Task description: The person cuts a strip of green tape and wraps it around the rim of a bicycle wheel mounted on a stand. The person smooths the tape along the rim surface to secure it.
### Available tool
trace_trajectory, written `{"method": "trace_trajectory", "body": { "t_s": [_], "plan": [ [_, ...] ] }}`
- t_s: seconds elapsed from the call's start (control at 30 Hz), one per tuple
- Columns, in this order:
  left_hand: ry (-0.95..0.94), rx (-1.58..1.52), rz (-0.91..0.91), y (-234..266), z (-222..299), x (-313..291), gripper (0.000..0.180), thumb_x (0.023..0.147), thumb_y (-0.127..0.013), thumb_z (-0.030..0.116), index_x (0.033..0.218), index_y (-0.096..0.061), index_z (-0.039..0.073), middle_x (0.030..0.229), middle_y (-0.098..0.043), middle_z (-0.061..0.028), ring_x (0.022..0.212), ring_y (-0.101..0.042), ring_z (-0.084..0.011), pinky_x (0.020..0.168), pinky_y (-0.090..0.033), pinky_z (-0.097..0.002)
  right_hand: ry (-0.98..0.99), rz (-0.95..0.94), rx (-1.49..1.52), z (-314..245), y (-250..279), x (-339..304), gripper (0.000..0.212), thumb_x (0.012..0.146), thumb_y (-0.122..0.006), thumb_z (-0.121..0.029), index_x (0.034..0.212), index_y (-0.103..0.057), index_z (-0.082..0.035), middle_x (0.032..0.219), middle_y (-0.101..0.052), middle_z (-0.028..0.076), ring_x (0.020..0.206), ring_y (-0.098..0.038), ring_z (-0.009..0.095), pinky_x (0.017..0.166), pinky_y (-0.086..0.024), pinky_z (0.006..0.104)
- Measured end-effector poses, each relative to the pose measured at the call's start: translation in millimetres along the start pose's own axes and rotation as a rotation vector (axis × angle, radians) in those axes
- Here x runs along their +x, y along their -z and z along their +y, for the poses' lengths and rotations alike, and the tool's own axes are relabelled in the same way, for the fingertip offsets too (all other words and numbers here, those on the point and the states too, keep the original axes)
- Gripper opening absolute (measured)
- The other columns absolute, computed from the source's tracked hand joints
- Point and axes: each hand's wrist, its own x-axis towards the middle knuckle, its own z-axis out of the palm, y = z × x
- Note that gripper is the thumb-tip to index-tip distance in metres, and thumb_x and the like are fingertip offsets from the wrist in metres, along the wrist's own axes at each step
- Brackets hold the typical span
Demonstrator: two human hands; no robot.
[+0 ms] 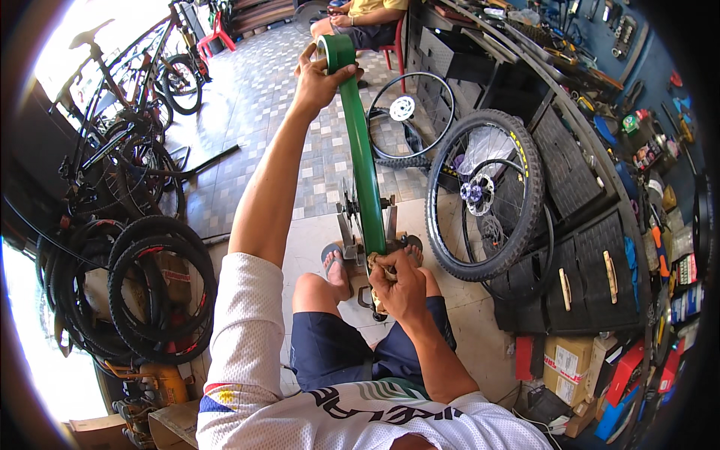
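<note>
My left hand [319,82] is raised far out in front, its fingers gripping a roll of green tape [341,49]. From the roll a wide, taut strip of green tape [361,150] runs down toward me, over a metal stand [348,229] with upright arms at either side. Close to my knees, my right hand [403,285] is closed at the strip's lower end. A crumpled yellowish cloth [378,294] shows under its fingers. Whatever lies beneath the tape is mostly hidden.
A bicycle wheel with tyre [486,195] leans on black drawers [592,274] at right, with a bare rim [411,112] behind it. Tyres [161,289] are stacked at left below parked bicycles [124,112]. A person [367,21] sits at the back. Tools line the bench [570,97].
</note>
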Motion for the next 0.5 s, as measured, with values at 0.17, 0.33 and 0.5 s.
{"method": "trace_trajectory", "body": {
  "t_s": [0.17, 0.33, 0.5],
  "plan": [
    [0.012, 0.005, -0.023, -7.5, -9.2, -1.4, 0.044, 0.082, -0.084, 0.05, 0.111, -0.082, 0.018, 0.162, -0.03, -0.026, 0.149, -0.028, -0.044, 0.117, -0.034, -0.0561, -0.008, 0.009, 0.008, 2.3, -2.4, -2.1, 0.017, 0.089, -0.077, -0.011, 0.096, -0.064, -0.005, 0.079, -0.072, 0.014, 0.07, -0.074, 0.029, 0.06, -0.058, 0.0363],
    [0.044, -0.024, -0.044, -16.7, -17.3, -7.2, 0.043, 0.083, -0.083, 0.051, 0.113, -0.082, 0.021, 0.163, -0.029, -0.0255, 0.151, -0.022, -0.0452, 0.119, -0.028, -0.0587, -0.039, 0.003, 0.018, 1.0, -1.6, -4.2, 0.016, 0.089, -0.077, -0.011, 0.096, -0.064, -0.005, 0.079, -0.073, 0.014, 0.07, -0.074, 0.028, 0.06, -0.058, 0.0355],
    [0.048, 0.001, -0.041, -21.9, -24.0, -8.9, 0.043, 0.083, -0.082, 0.052, 0.114, -0.081, 0.022, 0.163, -0.03, -0.0241, 0.15, -0.023, -0.0451, 0.12, -0.027, -0.0579, -0.016, 0.002, 0.001, -0.5, 0.3, -2.5, 0.016, 0.088, -0.077, -0.01, 0.095, -0.064, -0.004, 0.08, -0.073, 0.014, 0.07, -0.074, 0.027, 0.059, -0.058, 0.0348]
  ]
}}
